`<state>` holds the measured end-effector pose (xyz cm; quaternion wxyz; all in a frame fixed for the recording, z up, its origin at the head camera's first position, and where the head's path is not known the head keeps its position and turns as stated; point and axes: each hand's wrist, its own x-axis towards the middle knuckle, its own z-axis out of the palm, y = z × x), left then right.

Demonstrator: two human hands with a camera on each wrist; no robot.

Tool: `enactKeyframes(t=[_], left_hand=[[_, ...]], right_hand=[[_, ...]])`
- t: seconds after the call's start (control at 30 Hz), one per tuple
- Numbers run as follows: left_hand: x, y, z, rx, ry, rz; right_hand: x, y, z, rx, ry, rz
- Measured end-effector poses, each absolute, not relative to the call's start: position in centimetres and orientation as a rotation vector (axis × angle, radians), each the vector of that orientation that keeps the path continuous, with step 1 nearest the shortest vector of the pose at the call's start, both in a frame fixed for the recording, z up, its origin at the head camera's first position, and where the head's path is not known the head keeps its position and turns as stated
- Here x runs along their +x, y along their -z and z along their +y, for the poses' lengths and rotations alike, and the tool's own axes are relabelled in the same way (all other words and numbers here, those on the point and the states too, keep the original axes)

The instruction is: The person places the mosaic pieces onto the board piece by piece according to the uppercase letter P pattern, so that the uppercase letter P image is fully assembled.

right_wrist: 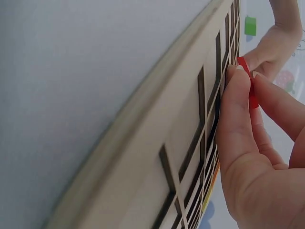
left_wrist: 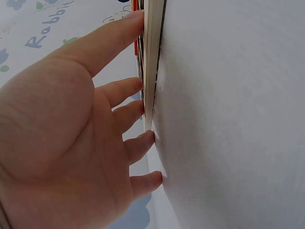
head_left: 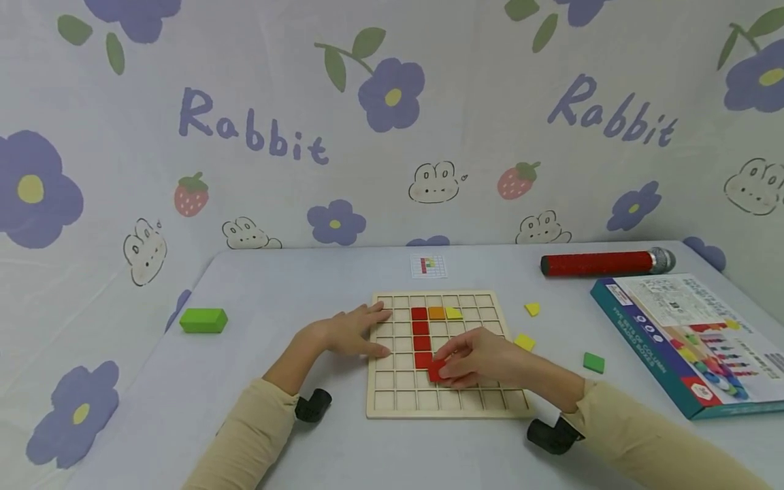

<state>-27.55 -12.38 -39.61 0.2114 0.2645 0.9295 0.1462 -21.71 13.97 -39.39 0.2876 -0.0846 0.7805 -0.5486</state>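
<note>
A wooden grid board [head_left: 386, 403] lies flat on the table before me. Several red tiles [head_left: 420, 327] form a column in its cells, with an orange tile [head_left: 436, 312] and a yellow tile [head_left: 454, 313] to the right of the top one. My right hand [head_left: 480, 357] pinches a red square tile [head_left: 436, 371] between thumb and fingers, just below and right of the column's lowest tile. In the right wrist view this tile [right_wrist: 254, 101] is tilted, close over the grid. With fingers spread, my left hand [head_left: 352, 332] rests at the board's left edge [left_wrist: 153, 57].
Right of the board lie a yellow piece [head_left: 533, 309], another yellow piece [head_left: 524, 341] and a green tile [head_left: 593, 362]. Farther right are a printed box [head_left: 692, 340] and a red microphone [head_left: 597, 263]. A pattern card [head_left: 429, 266] lies behind the board; a green block [head_left: 203, 320] sits left.
</note>
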Motion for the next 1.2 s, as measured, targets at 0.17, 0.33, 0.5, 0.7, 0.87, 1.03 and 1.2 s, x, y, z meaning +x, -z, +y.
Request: enactKeyframes(t=[0.17, 0.33, 0.5, 0.7, 0.87, 1.03, 1.2], left_hand=[[-27.7, 39.6, -12.1, 0.734, -0.397, 2.588], [-27.7, 39.6, -12.0, 0.726, -0.388, 2.596], [-27.7, 39.5, -12.0, 0.731, -0.385, 2.602], [-27.9, 39.5, -12.0, 0.741, -0.436, 2.581], [-28.0, 39.4, -11.9, 0.756, -0.408, 2.577], [-28.1, 39.0, -11.7, 0.794, -0.379, 2.559], [-28.1, 38.9, -11.5, 0.842, -0.355, 2.55]], right_hand=[[-21.6, 39.4, 13.4, -0.218, 1.461, 2.102], [-21.3, 39.4, 13.0, -0.224, 1.47, 2.118], [-21.1, 39.5, 12.7, -0.21, 1.464, 2.161], [-20.9, 39.7, 12.4, -0.212, 1.429, 2.235], [-20.7, 39.8, 12.1, -0.188, 1.421, 2.268], [-20.5, 39.8, 11.8, -0.201, 1.372, 2.334], [-20.4, 39.8, 11.5, -0.228, 1.339, 2.376]])
